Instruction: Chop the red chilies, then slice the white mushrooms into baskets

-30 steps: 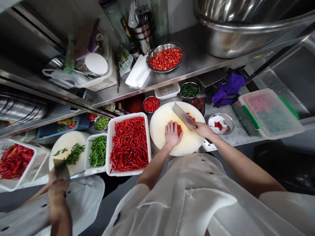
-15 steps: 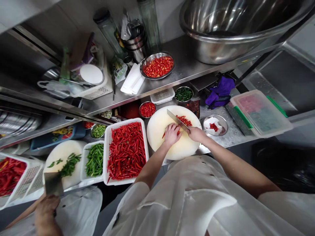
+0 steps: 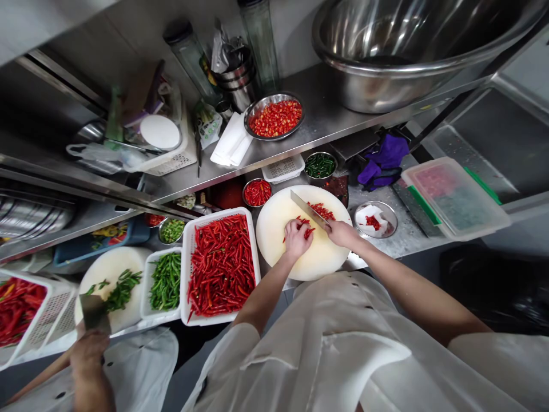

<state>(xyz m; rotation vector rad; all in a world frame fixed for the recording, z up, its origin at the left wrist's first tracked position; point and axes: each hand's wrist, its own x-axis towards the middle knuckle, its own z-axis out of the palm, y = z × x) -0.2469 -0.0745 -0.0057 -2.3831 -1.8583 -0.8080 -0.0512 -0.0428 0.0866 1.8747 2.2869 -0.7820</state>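
Note:
On a round white cutting board (image 3: pixel 274 252), my left hand (image 3: pixel 298 237) curls its fingers over several red chili peppers (image 3: pixel 309 232), whose ends stick out around it. My right hand (image 3: pixel 340 233) grips the handle of a kitchen knife (image 3: pixel 307 207). The blade slants up and left across the board, just beyond the left hand. Behind the blade lies a small heap of chopped red chili (image 3: pixel 322 210). A white basket (image 3: pixel 256 252) full of whole red chilies stands left of the board.
A co-worker's hand (image 3: pixel 89 350) holds a cleaver (image 3: pixel 95 313) at another board. Steel bowls of red chilies (image 3: pixel 257 192) and green chilies (image 3: pixel 320 165) stand behind my board. A steel dish (image 3: pixel 389 217) and a lidded plastic box (image 3: pixel 467 200) are at right; a shelf (image 3: pixel 317 134) overhangs.
My left hand has drawn its fingers back, slightly toward me, showing more of the chilies. My right hand and the knife have barely moved. The co-worker's cleaver has shifted slightly.

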